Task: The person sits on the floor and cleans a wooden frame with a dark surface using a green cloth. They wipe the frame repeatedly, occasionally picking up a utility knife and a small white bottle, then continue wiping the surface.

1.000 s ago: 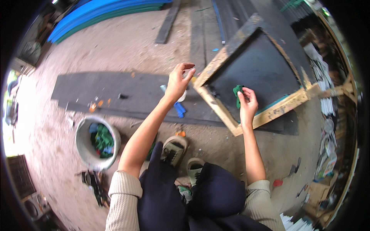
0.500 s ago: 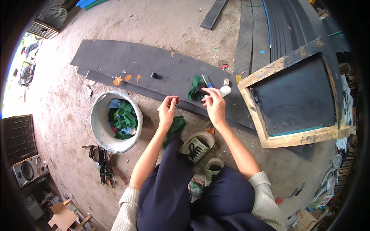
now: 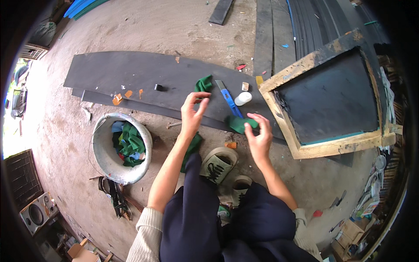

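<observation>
My right hand [image 3: 260,139] has its thumb and fingers bent round the end of a green cloth scrap [image 3: 239,125], which looks blurred at its far end. This scrap hangs over the near edge of a long black sheet [image 3: 131,72]. My left hand [image 3: 192,114] is over the same edge, thumb and fingers apart with nothing between them. Just beyond its fingertips a second green cloth scrap [image 3: 203,84] lies crumpled on the sheet. Between the hands, a blue utility knife [image 3: 228,101] lies with its blade pointing away. Beside it stands a small white bottle [image 3: 243,98].
At the left, a grey bucket [image 3: 99,139] holds green and blue cloth scraps. A wooden frame with a dark panel [image 3: 301,150] leans at the right. Orange scraps [image 3: 117,99] and a small black piece [image 3: 158,87] lie on the sheet. My shoes [image 3: 218,168] are below.
My left hand has moved forward and its fingers have spread. The right hand has come back from over the knife and bottle, leaving them in plain view, with a green scrap now at its fingers.
</observation>
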Tool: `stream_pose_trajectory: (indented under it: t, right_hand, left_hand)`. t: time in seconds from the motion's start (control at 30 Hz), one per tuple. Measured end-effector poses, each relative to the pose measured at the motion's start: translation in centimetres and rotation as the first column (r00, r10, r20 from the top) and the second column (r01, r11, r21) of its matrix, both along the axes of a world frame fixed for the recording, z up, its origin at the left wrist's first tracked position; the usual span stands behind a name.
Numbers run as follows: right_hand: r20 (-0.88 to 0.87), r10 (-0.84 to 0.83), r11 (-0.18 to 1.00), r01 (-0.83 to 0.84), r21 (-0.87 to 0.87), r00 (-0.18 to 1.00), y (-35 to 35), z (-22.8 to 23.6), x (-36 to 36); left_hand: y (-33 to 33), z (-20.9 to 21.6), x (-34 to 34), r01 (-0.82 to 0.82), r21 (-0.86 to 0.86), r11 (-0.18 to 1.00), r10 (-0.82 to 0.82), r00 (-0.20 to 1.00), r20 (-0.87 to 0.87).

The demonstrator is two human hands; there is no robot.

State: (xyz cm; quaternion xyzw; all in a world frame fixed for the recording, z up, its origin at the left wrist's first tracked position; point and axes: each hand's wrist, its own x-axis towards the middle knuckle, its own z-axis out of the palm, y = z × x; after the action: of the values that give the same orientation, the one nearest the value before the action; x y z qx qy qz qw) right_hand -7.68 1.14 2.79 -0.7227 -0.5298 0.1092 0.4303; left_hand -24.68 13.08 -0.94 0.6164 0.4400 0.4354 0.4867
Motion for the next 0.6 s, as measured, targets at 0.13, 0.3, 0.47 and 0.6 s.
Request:
stream_pose_trajectory:
  t: [0.13, 0.3, 0.47, 0.6]
  right_hand:
    - [-0.697, -0.113, 0.992, 0.117, -0.042, 0.709, -1.9, 0.2, 3.9]
    - [-0.845, -0.167, 0.983, 0.151, -0.103, 0.508, -2.1, 0.1, 6.1]
    - [-0.897, -0.257, 0.962, 0.183, -0.202, 0.359, -1.8, -1.2, 6.7]
    - [-0.915, -0.27, 0.959, 0.171, -0.226, 0.3, -1.3, -2.2, 6.7]
  left_hand:
    - [-0.3, 0.3, 5.4, 0.292, 0.175, 0.94, -0.249, 0.94, -0.234]
    - [-0.7, -2.2, 8.5, 0.296, 0.17, 0.94, -0.213, 0.898, -0.384]
    - [-0.4, -0.8, 8.5, 0.469, 0.25, 0.847, -0.349, 0.846, -0.403]
    - [-0.7, 3.1, 8.5, 0.638, 0.217, 0.739, -0.48, 0.724, -0.495]
